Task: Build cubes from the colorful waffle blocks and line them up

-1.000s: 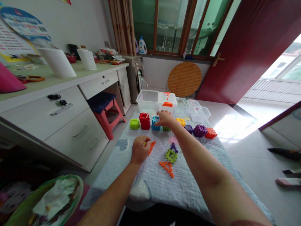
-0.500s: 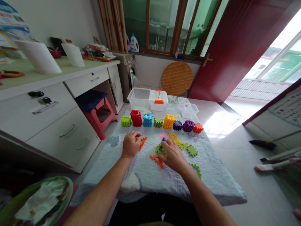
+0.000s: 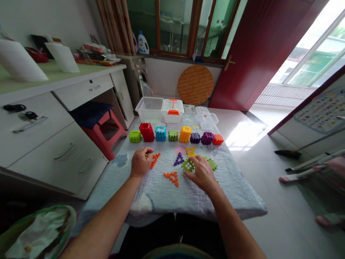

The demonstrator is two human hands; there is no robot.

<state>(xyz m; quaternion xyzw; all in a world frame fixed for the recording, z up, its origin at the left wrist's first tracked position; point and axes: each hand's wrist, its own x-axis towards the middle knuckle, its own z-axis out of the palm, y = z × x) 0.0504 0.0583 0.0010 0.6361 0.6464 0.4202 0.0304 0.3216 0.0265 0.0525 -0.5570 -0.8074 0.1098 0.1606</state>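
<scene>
My left hand point(image 3: 140, 162) rests on the pale blue quilted cloth point(image 3: 161, 194) with its fingers curled. An orange toothed piece point(image 3: 155, 160) sticks out from under them, and a bit of green shows by the knuckles. My right hand point(image 3: 202, 173) lies flat with fingers spread, its tips touching a green square lattice piece point(image 3: 188, 165). Loose around it lie an orange triangle point(image 3: 171, 177), a purple triangle point(image 3: 178, 159), a yellow triangle point(image 3: 191, 151) and another green piece point(image 3: 212, 164). Behind them stands a row of built cubes, among them a red cube point(image 3: 147, 132), blue cube point(image 3: 161, 133) and yellow cube point(image 3: 185, 134).
Clear plastic boxes point(image 3: 149, 108), one with an orange latch point(image 3: 173, 112), stand at the cloth's far edge. A white drawer cabinet point(image 3: 54, 144) and a red stool point(image 3: 104, 127) are on the left. A broom point(image 3: 288, 154) lies on the tiled floor to the right.
My right hand drew back from the row of cubes to the loose flat pieces near me. The left hand stayed curled on the orange piece. The camera view shifted to the right.
</scene>
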